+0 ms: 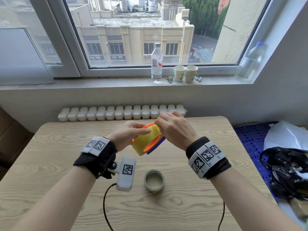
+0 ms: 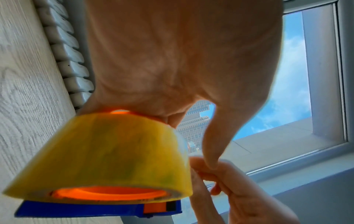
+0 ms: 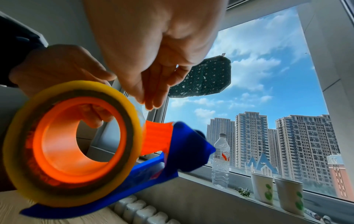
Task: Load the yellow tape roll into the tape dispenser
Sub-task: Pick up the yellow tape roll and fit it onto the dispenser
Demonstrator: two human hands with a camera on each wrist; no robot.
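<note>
We see our left hand point(image 1: 128, 133) holding the yellow tape roll point(image 1: 147, 141) above the worktop point(image 1: 50, 164), with the fingers curled around its far side and one finger lying on the yellow band. The roll already sits on the orange hub of the tape dispenser point(image 3: 168, 153), whose blue body shows below and beside the roll in the right wrist view. Our right hand point(image 1: 175, 129) is at the top edge of the roll, and its fingertips point(image 3: 147, 101) come together in a pinch just at the rim; it seems to pinch the loose end of the tape, but the thin film is hard to see. The 2 hands touch each other there. On the worktop, near our wrists, lies 1 other tape roll point(image 1: 154, 180), grey and flat. Behind, on the window sill point(image 1: 100, 82), stand 1 water bottle point(image 1: 156, 62) and 2 paper cups point(image 1: 185, 73) side by side. A white radiator point(image 1: 121, 112) is under the sill.
</note>
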